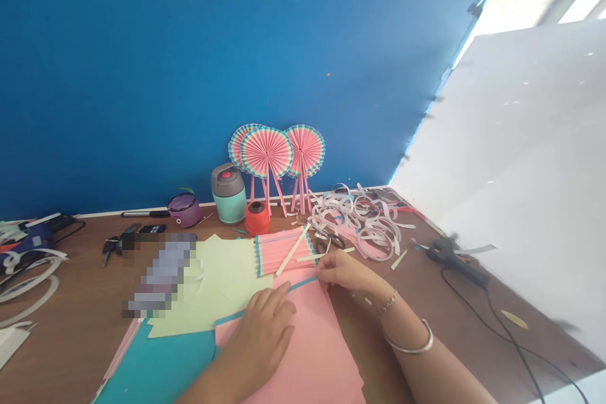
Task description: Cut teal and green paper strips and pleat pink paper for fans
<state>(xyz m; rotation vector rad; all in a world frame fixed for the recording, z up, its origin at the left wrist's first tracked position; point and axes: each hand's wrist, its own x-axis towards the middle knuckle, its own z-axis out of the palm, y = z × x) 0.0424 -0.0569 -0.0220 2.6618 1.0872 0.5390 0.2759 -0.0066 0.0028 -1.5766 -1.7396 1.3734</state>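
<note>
Pink paper [312, 341] under your left hand [262, 325]; blue strip [303, 285] crosswise at its far edge.
Your left hand lies open, palm down, fingers loosely spread, with the strip showing on both sides of it. The strip's long axis slants away from you toward the right, where your right hand [348, 273] is nearer its end, fingertips drawn together; whether they grip it, I cannot tell. Just beyond lies pleated paper [272, 254].

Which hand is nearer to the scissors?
Right. The right hand is just below the scissors in the picture, at the pink paper's far edge; the left hand lies farther off, on the paper.
</note>
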